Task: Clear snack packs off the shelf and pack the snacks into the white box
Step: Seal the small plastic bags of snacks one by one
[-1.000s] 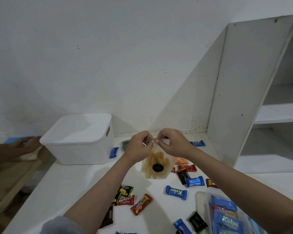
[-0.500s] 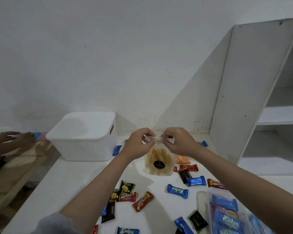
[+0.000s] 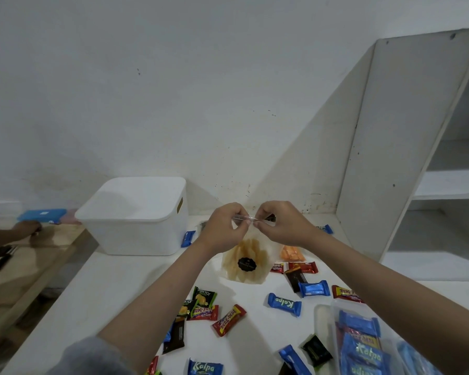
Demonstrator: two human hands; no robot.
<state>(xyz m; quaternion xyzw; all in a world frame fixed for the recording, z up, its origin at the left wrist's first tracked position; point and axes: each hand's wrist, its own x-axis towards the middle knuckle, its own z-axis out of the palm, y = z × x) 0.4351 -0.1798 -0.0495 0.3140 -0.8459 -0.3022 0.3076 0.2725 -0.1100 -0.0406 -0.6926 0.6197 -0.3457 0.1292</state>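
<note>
- Left hand [image 3: 222, 228] & right hand [image 3: 282, 226] both up in front of me, each pinching the top edge of a clear plastic bag of pale yellow chips w/ black label [image 3: 245, 263].
- Bag hangs over the white tabletop [image 3: 106, 288], bottom looks to touch it – can't tell for sure.
- Lidded white plastic box [image 3: 138, 217] sits left of the bag, near the wall.
- Small wrapped snacks scattered nearer me: blue Kalpa bar [image 3: 284, 304], red beng-beng bar [image 3: 229, 320].
- White shelf unit [image 3: 395, 147] stands at right.

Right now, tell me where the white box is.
In the head view the white box sits at the back left of the white table, against the wall, left of both hands, with a blue snack pack leaning at its right side.
</note>
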